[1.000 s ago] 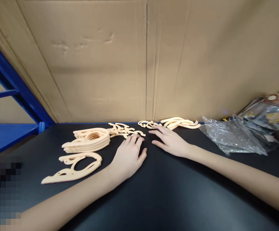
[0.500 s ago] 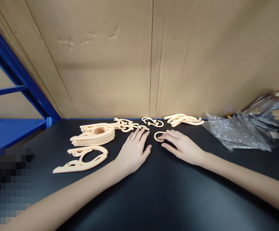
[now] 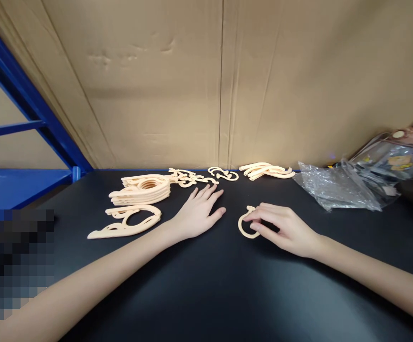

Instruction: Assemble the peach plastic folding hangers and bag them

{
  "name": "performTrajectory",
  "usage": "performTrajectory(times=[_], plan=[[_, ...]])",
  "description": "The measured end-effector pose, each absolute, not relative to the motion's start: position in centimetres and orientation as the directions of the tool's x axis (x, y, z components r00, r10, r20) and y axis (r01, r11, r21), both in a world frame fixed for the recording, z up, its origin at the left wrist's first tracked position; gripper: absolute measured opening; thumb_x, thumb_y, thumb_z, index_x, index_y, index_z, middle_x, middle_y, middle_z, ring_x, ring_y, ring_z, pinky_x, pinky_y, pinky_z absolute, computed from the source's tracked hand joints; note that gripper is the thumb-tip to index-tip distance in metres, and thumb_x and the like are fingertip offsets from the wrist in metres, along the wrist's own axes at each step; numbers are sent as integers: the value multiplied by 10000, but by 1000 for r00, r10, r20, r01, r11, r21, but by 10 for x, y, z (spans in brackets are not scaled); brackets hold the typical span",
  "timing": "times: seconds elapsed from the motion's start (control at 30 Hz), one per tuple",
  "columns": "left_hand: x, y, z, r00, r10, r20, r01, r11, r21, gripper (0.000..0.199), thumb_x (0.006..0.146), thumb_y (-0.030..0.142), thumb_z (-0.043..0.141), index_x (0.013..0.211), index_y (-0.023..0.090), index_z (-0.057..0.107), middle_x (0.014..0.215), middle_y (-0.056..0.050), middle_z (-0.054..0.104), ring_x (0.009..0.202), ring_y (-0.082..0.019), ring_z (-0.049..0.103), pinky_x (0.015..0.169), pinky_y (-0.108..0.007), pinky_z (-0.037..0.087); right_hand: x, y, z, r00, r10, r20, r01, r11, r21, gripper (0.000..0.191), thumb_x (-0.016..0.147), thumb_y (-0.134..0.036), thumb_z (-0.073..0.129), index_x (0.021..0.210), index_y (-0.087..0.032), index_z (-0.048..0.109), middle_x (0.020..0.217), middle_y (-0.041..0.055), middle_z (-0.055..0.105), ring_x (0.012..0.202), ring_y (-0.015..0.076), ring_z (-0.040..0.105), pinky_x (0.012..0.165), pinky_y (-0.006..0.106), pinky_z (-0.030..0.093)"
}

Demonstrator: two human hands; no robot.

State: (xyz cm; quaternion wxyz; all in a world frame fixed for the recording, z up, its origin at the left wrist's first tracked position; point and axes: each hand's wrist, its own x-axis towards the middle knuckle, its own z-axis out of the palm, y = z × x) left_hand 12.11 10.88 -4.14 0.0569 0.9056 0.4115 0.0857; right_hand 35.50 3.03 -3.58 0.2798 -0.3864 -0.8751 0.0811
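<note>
My right hand pinches a cream curved hook between thumb and fingers, low over the black table right of centre. My left hand lies flat with spread fingers, its fingertips close to a loose pile of small cream hooks. A few more hooks lie beyond, between my hands. Left of my left hand are a stack of cream folded hanger pieces and one single folded piece in front of it. Long curved cream arms lie in a small heap at the back.
Clear plastic bags lie at the right, beside a transparent pouch. Cardboard stands upright behind the black table. A blue metal frame rises at the left.
My right hand has drawn the curved hook toward me and slightly right, away from the back pieces. My left hand stays spread in nearly the same place.
</note>
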Motion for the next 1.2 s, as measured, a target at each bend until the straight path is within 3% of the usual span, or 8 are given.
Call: performTrajectory(times=[0.13,0.27,0.43,0.63,0.77,0.87,1.0,1.2], plan=[[119,105,-39,686,723,81,698,-686,204,627,924,579,342,1428,206,330,1535,-81,230,1420,-253,181,1154,-457,168,354,32,-35,-558,728,398,657,681,-324,185,947,-292,463,1013,-214,617,854,33,620,802,153,579,708,271,463],[125,112,-39,612,753,241,744,-652,146,615,910,547,409,1394,170,368,1493,-95,330,1338,-274,350,1094,-443,301,352,32,-34,-633,693,344,626,720,-300,169,915,-324,521,1021,-233,618,1042,38,616,1004,171,567,852,296,472],[134,128,-40,576,746,335,763,-637,106,559,903,522,451,1305,136,479,1404,-107,457,1283,-314,393,1068,-480,321,352,32,-36,-658,680,324,629,732,-260,207,914,-350,524,1062,-230,606,1152,41,592,1070,182,539,927,333,449],[134,106,-38,642,668,377,695,-714,82,308,923,293,474,1178,145,564,1190,-68,625,1162,-225,506,1000,-369,407,352,32,-35,-674,666,319,629,745,-224,215,928,-338,502,1082,-223,598,1149,41,594,1063,178,539,932,329,446],[138,82,-36,707,594,382,634,-773,29,259,949,215,388,1125,180,574,1090,-47,657,976,-195,593,854,-341,483,353,32,-35,-678,666,311,632,744,-216,222,935,-339,490,1084,-216,598,1151,47,593,1035,172,545,917,325,454],[140,79,-37,688,573,446,652,-758,-33,295,938,216,390,1192,178,538,1203,-75,599,1104,-237,533,921,-389,446,353,32,-35,-682,659,317,626,750,-213,221,936,-336,489,1083,-211,598,1149,46,592,1034,171,541,920,327,452],[139,91,-44,437,776,454,869,-494,9,549,907,378,476,1360,78,402,1463,-186,331,1347,-374,281,1066,-513,296,353,32,-34,-687,648,329,616,759,-211,214,943,-324,475,1080,-212,596,1143,46,597,1038,175,541,929,340,449],[140,92,-41,389,840,377,916,-398,-59,617,920,475,424,1382,69,379,1461,-222,326,1224,-378,453,950,-501,401,353,32,-34,-689,643,335,613,763,-204,219,948,-326,461,1075,-212,598,1142,53,600,1020,181,554,915,348,464]])
